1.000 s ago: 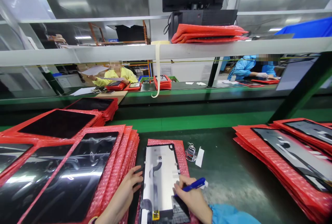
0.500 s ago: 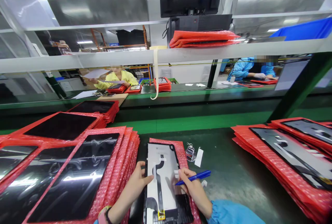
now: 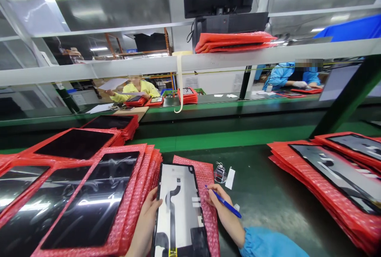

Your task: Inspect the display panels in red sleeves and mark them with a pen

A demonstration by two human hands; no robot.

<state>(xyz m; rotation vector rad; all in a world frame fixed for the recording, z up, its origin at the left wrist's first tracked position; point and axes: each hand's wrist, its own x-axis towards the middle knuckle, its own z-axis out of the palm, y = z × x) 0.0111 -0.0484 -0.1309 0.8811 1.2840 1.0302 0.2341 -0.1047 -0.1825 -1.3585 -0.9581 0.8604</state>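
Note:
A tablet screen panel [image 3: 186, 197], back side up with a dark flex cable [image 3: 172, 213] running down it, is in front of me. My left hand [image 3: 148, 213] grips its left edge, thumb on the rim and the other fingers partly hidden beyond it. Under the panel and out to its right lies a red bubble-wrap bag [image 3: 205, 173]. In my right hand [image 3: 222, 205] is a blue pen [image 3: 228, 204], slanting down to the right, and the hand hovers by the panel's right edge over the bag.
Stacks of black screens on red bags [image 3: 92, 201] fill the left side. More panels on red bags [image 3: 336, 173] are piled at the right. A small clear object [image 3: 220, 173] and a white strip [image 3: 230, 178] lie on the dark bench [image 3: 268, 205]. Two people work beyond the rail [image 3: 133, 64].
The panel has shifted left, exposing more of the red bag. My right hand has come away from the panel's edge, and the pen has swung to slant downward right.

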